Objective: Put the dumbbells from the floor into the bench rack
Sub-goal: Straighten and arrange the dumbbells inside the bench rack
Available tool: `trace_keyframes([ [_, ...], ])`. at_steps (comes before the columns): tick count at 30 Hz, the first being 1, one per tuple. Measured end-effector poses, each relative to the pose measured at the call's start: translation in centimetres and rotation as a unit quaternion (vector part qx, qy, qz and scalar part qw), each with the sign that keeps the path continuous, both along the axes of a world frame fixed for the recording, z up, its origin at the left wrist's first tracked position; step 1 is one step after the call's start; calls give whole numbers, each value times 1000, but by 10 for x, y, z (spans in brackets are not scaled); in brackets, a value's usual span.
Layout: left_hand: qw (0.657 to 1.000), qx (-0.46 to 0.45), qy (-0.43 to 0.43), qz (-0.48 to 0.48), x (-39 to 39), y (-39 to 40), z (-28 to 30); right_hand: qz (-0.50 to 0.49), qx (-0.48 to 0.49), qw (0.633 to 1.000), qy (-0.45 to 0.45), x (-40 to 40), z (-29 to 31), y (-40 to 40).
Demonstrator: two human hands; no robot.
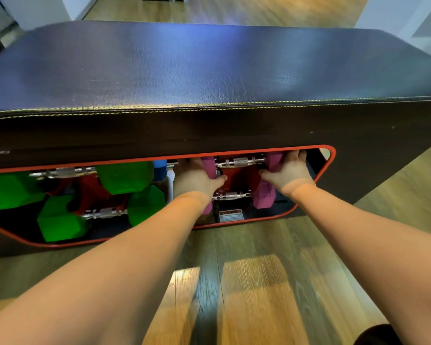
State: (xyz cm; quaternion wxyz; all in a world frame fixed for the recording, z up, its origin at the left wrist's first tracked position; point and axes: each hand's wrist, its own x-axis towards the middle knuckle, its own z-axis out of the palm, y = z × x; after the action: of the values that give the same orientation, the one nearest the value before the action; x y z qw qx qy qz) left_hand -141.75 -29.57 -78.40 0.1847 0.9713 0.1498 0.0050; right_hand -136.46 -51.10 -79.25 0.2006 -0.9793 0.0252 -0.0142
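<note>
A black padded bench [209, 70] has a red-rimmed opening in its side, the rack [331, 155]. Inside on the right, an upper pink dumbbell [241, 162] with a knurled metal handle lies across the red cradle. My left hand [197, 179] grips its left pink head and my right hand [288, 174] grips its right pink head. A second pink dumbbell [263, 195] rests just below it. Two green dumbbells sit in the left half, one higher [125, 176] and one lower [60, 220].
A blue dumbbell head [159, 169] shows deeper in the rack between the green and pink ones. A caution label [231, 215] sits on the rack floor. Wood flooring [246, 282] spreads in front of the bench. White walls stand at the back corners.
</note>
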Motion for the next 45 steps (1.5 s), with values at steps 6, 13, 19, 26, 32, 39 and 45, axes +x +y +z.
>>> trace_keyframes([
  [6, 1000, -1, 13, -7, 3, 3, 1, -1, -34, 999, 15, 4, -7, -3],
  [13, 1000, 14, -2, -10, 1, 2, 2, 11, -51, 999, 5, 7, -11, -6],
  [19, 999, -9, 31, -10, -9, 5, 12, 6, 159, 987, 8, 2, -5, -16],
  [26, 951, -283, 114, 43, -16, 32, -25, -102, 372, 905, 180, -1, -26, -28],
  [32, 953, -233, 187, -44, -13, 31, -52, 27, 13, 956, 292, -10, -48, -24],
  [39, 969, -83, 233, 2, 14, 2, -114, 43, -35, 953, 297, 8, -72, -4],
  [45, 956, -39, 290, 28, 34, -21, -127, 29, -34, 958, 284, 17, -93, 8],
])
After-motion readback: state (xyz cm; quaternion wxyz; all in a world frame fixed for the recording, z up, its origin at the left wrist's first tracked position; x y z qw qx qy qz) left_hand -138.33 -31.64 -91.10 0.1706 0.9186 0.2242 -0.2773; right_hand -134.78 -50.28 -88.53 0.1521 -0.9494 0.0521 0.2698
